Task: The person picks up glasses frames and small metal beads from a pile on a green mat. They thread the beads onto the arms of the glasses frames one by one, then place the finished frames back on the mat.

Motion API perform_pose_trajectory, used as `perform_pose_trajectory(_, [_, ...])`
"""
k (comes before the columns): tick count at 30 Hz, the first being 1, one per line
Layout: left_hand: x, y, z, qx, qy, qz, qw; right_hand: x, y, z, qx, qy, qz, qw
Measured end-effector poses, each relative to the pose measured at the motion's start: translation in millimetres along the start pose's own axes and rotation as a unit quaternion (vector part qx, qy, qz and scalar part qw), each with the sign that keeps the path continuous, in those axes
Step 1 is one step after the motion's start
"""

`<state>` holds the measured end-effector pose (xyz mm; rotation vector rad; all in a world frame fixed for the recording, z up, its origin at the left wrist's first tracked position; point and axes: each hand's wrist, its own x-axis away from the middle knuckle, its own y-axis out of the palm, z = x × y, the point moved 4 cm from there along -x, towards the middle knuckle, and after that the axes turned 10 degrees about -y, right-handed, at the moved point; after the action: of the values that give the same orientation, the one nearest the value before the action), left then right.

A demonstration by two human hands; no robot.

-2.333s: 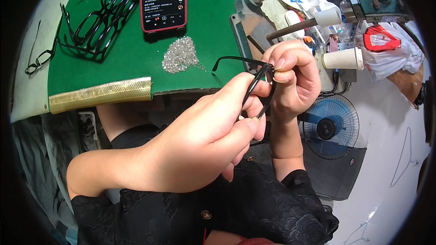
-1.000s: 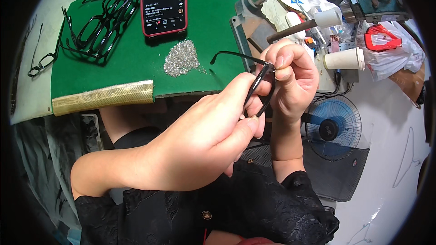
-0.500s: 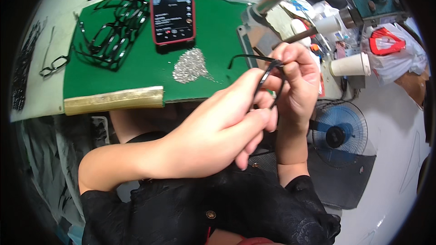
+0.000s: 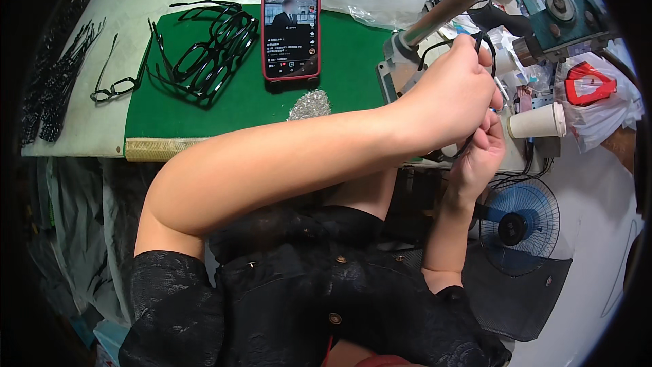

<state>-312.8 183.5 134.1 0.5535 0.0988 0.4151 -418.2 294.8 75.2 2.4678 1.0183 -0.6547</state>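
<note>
Both of my hands are raised over the right end of the table, close to the metal machine. My left hand [image 4: 441, 98] reaches across with its fingers closed on a black eyeglass frame [image 4: 493, 54]. Below it, my right hand [image 4: 479, 166] has its fingers curled round the lower part of the same frame. My hands cover most of the frame, and their fingertips are partly hidden. A small heap of silvery metal bits [image 4: 310, 105] lies on the green mat [image 4: 265, 105], partly behind my left forearm.
Black eyeglass frames [image 4: 204, 54] are piled on the mat, left of a red-cased phone [image 4: 291, 34]. One separate frame [image 4: 124, 85] and thin black pieces [image 4: 51, 95] lie farther left. On the right are a machine [image 4: 557, 7], a paper cup [image 4: 536, 121] and a fan [image 4: 516, 221].
Both hands have moved up and right with the eyeglass frame, toward the machine. My left forearm now stretches across the table edge. The view has shifted, so the mat and phone appear farther right.
</note>
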Motion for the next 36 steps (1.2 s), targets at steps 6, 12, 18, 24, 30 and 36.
perform_pose_trajectory(6, [-9,12,4,0.018,-0.027,0.010,0.999,17,-11,1,0.015,0.038,0.051,0.998])
perform_pose_trajectory(12, [-16,21,3,0.051,-0.008,0.033,0.998,20,-30,9,0.070,0.085,-0.009,0.994])
perform_pose_trajectory(18, [-20,23,2,0.038,-0.010,0.028,0.999,23,-37,14,0.077,0.080,-0.054,0.992])
perform_pose_trajectory(24, [-23,28,1,0.045,-0.018,0.036,0.998,23,-36,14,0.093,0.086,-0.033,0.991])
perform_pose_trajectory(30, [-27,32,-3,0.062,-0.025,0.036,0.997,25,-40,13,0.116,0.083,0.001,0.990])
perform_pose_trajectory(36, [-33,36,-7,0.067,-0.017,0.045,0.997,24,-45,14,0.108,0.076,-0.003,0.991])
